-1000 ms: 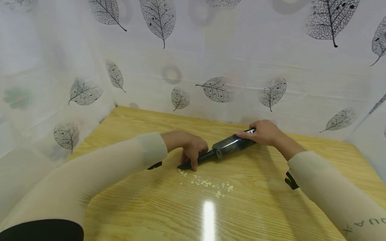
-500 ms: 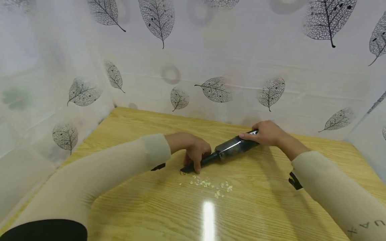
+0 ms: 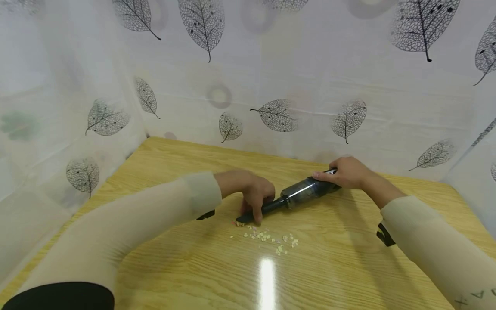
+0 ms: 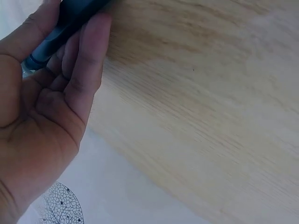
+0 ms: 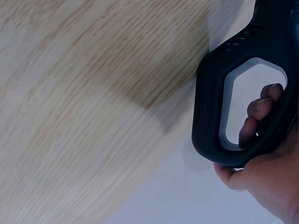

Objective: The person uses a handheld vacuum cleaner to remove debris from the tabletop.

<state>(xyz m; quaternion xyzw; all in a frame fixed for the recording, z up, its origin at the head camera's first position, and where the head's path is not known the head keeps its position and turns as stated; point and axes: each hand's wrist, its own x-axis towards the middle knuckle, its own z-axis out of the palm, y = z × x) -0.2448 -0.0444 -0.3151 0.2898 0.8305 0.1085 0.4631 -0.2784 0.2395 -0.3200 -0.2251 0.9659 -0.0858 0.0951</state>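
Observation:
A dark handheld vacuum cleaner with a see-through barrel slants over the table, its narrow nozzle pointing down to the left. My right hand grips its looped handle; in the right wrist view, fingertips show through the loop. Near the tip, my left hand holds the nozzle between thumb and fingers, as the left wrist view also shows. The nozzle tip meets a few pale crumbs on the wood. More small pale yellow scraps lie scattered just in front of it.
The wood-grain table carries a bright light reflection at its front. A pale curtain printed with dark leaves hangs along the back and left edges, close behind the right hand.
Both hands and the vacuum cleaner have shifted slightly right and towards me. The nozzle tip has moved over the left end of the scraps, where fewer crumbs now show.

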